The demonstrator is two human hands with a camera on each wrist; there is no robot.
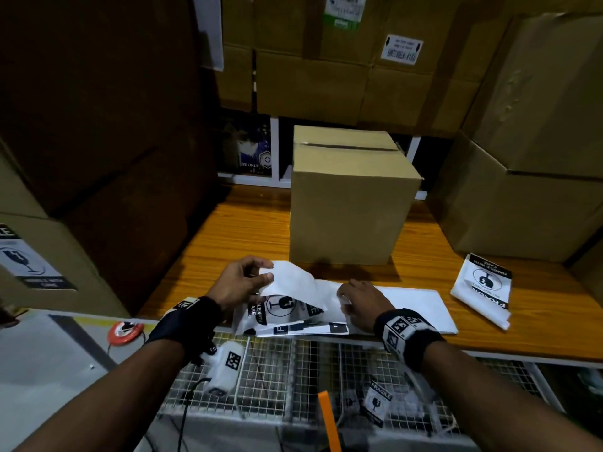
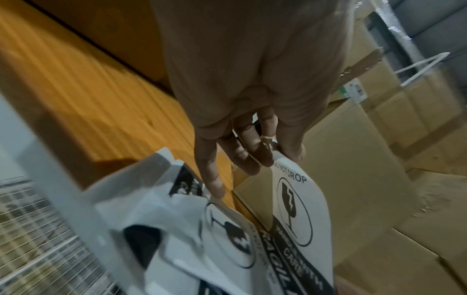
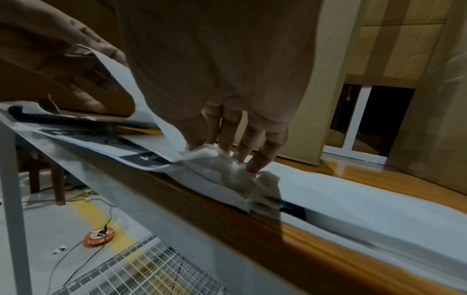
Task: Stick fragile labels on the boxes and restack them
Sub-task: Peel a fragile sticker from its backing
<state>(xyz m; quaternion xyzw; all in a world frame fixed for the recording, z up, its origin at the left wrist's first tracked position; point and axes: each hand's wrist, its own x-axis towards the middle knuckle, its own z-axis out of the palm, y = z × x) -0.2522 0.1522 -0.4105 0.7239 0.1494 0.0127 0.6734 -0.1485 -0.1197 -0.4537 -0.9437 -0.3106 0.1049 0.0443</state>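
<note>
Peeling underway: left hand (image 1: 241, 283) pinches label (image 1: 293, 282), right hand (image 1: 360, 303) grips crumpled backing (box (image 1: 349, 197) behind awaits sticking).

Wooden table (image 1: 248, 230): box (image 1: 349, 203) mid-table; label sheets (image 1: 408, 305) along front edge; folded labels (image 1: 481, 288) near right edge.

The bench (image 1: 248, 230) is glossy, grained orange wood. The box (image 1: 349, 203) is matt brown cardboard; the labels (image 1: 284, 308) are smooth white paper, and below hangs a white wire-mesh shelf (image 1: 270, 370).
</note>
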